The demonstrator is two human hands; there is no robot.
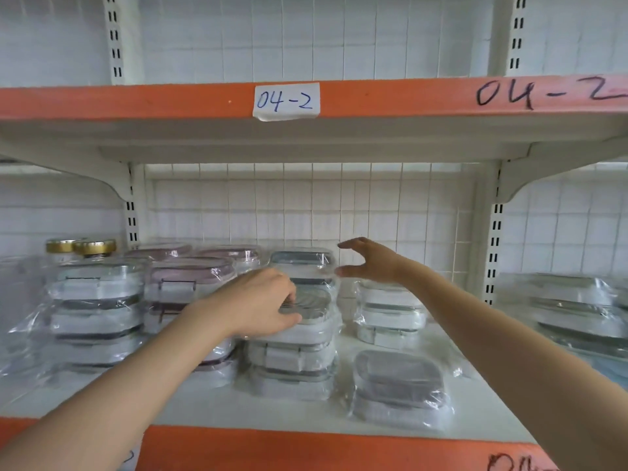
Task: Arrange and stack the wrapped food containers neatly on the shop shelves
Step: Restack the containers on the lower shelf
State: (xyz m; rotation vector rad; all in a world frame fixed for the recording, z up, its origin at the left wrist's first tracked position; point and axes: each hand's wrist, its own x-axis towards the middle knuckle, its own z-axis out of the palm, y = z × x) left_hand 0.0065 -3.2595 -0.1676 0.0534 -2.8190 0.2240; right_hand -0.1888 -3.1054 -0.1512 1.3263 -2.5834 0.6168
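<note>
Several stacks of plastic-wrapped food containers stand on the white shelf (475, 413). My left hand (261, 302) rests on the top container (314, 309) of the front middle stack (292, 362), fingers curled on its lid. My right hand (368, 260) hovers open beside the tall rear stack (302, 263), thumb and fingers spread, holding nothing. A short stack (390, 314) stands below the right wrist. One grey-lidded container (399, 385) lies alone at the front right. Pink-lidded stacks (190, 277) and a white stack (97, 311) fill the left.
Two gold-capped jars (81, 248) stand at the back left. More wrapped containers (574, 311) lie in the bay to the right, past the slotted upright (492, 253). An upper shelf with an orange edge and a label "04-2" (286, 100) hangs overhead.
</note>
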